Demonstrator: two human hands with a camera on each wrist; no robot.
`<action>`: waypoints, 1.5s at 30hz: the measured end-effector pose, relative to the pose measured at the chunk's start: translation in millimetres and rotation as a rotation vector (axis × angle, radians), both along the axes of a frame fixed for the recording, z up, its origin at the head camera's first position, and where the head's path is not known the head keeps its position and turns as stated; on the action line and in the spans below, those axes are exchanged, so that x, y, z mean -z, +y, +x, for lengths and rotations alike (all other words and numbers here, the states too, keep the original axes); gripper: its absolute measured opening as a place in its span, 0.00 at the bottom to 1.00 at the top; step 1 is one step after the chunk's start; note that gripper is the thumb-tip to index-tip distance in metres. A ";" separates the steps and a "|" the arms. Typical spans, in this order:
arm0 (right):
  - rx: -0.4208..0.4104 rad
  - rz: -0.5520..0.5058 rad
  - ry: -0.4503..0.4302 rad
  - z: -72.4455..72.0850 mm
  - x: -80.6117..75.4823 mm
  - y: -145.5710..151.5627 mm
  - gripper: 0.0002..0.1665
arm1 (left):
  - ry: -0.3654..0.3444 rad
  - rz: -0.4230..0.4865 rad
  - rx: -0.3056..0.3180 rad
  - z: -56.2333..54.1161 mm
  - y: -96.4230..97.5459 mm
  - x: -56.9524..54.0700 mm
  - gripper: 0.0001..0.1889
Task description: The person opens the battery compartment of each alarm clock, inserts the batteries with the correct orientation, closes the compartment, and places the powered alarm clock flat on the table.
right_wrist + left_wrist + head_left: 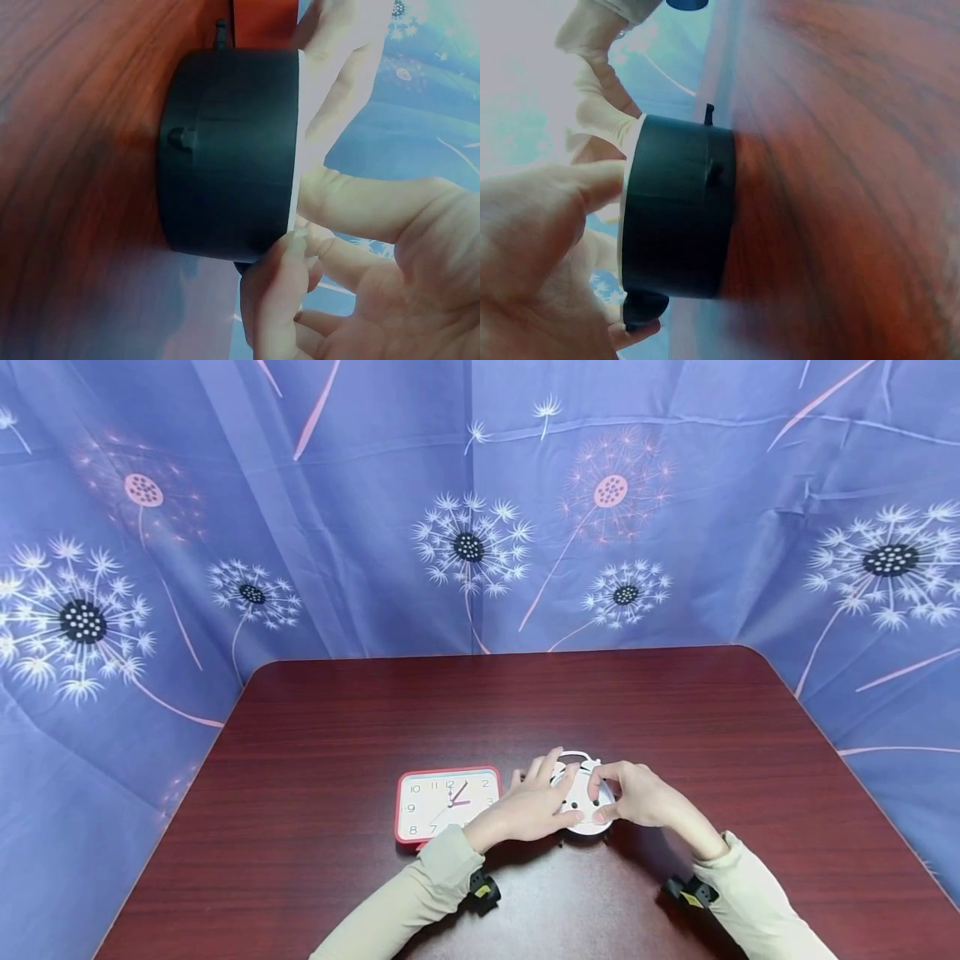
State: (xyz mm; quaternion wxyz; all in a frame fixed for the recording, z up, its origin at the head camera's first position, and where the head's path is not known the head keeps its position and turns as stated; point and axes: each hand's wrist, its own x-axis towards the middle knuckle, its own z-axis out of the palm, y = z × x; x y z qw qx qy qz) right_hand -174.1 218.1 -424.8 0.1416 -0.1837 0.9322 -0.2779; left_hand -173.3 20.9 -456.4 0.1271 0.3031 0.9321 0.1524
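A white twin-bell alarm clock [583, 825] lies flat on the table, its white side with small dark spots facing up. Its black round body [679, 210] and little feet show in both wrist views. My left hand [528, 806] reaches over it from the left, fingers mostly straight and spread, thumb touching the white side. From the right, my right hand [641, 795] grips the clock with bent index finger and thumb; in the right wrist view the fingertips [294, 244] meet its rim. Whether a knob sits between them cannot be made out.
A red-rimmed rectangular clock [423, 802] lies face up left of the alarm clock, partly behind my left wrist. The dark red wooden table [337, 718] reaches back to a blue dandelion-print cloth [360, 552], which also hangs along both sides.
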 end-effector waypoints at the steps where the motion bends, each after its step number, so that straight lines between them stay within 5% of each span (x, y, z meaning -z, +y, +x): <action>1: 0.001 0.002 -0.009 -0.9 -0.3 -0.2 0.17 | -0.004 0.011 -0.009 -0.1 0.4 0.1 0.37; 13: 0.029 0.053 -0.052 -5.1 -5.4 -6.0 0.18 | -0.001 0.109 -0.077 0.9 3.0 -2.6 0.34; 33: 0.068 0.185 -0.050 -7.2 -9.5 -13.7 0.19 | 0.024 0.129 -0.105 2.1 5.9 -3.2 0.34; 40: 0.073 0.112 -0.057 -10.0 -1.6 -6.9 0.18 | 0.016 0.145 -0.111 2.4 5.5 -2.8 0.34; 45: 0.019 -0.039 -0.093 -12.4 3.9 2.3 0.15 | 0.009 0.156 -0.115 2.0 5.3 -1.6 0.33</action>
